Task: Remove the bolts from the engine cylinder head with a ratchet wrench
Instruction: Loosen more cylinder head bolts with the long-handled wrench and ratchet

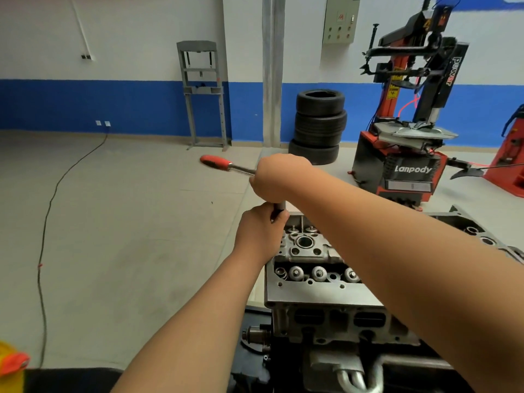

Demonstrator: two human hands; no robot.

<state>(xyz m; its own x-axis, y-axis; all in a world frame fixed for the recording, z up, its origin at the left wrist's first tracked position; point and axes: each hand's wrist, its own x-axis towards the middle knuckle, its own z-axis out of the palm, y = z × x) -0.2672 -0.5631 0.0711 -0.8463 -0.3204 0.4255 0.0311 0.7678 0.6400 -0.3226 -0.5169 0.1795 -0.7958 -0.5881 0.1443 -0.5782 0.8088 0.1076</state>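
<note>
- Ratchet wrench (226,165): from here the grip looks like glossy red plastic or rubber, and the shank is bright polished metal.
- Extension bar (280,207): darker, duller metal.
- Cylinder head (312,293): grey cast metal, matt and faintly grainy, with shinier valve caps.
- Tyres (319,123): matt black rubber.
- Floor (113,208): pale matt tiles, scuffed.
- Tyre changer (408,170): red and black painted metal.

Bright, even indoor light with soft, faint shadows. Wide-angle distortion bends the wall stripe (85,104) and pillar (272,66) toward the edges. The forearms at the bottom look slightly soft.
</note>
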